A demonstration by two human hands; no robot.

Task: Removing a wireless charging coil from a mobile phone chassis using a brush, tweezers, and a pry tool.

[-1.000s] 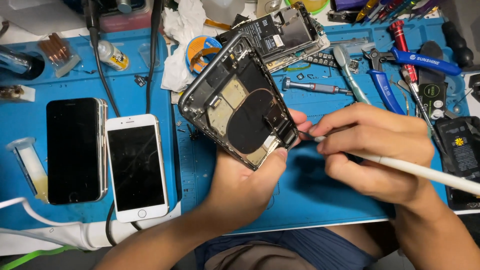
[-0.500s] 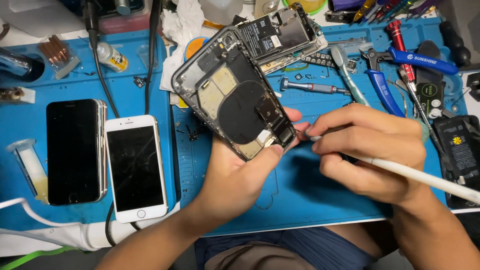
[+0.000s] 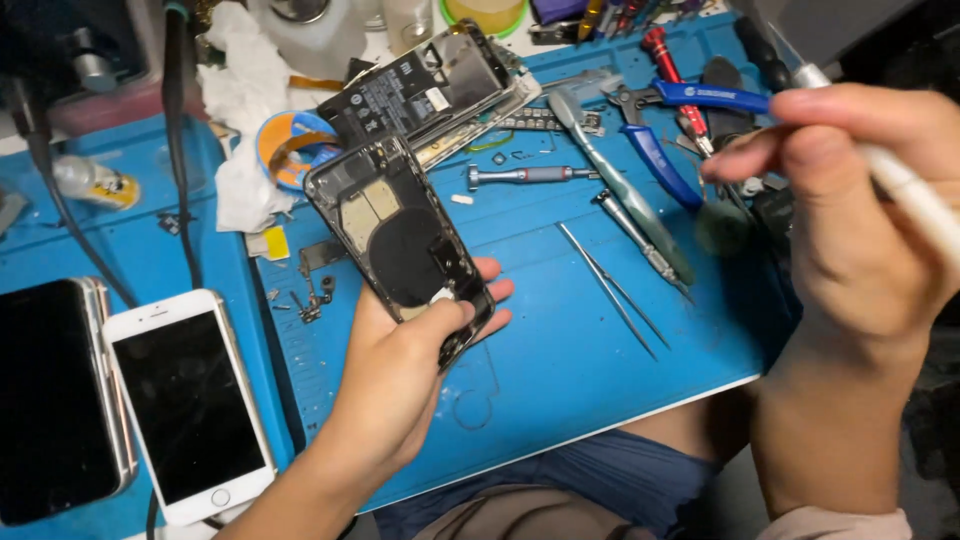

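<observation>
Left hand (image 3: 400,385) grip closed around opened phone housing (image 3: 398,245), held above blue mat (image 3: 560,330); right hand (image 3: 860,220), right of the housing, pinches white tool (image 3: 915,200)

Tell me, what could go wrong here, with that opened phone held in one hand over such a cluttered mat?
The left hand alone grips the opened phone housing by its lower end, tilted above the blue mat; it might slip and drop. Tiny loose screws and brackets lie beside it and could be brushed away. The right hand holds a white pen-like tool above the tweezers and could knock them.
</observation>
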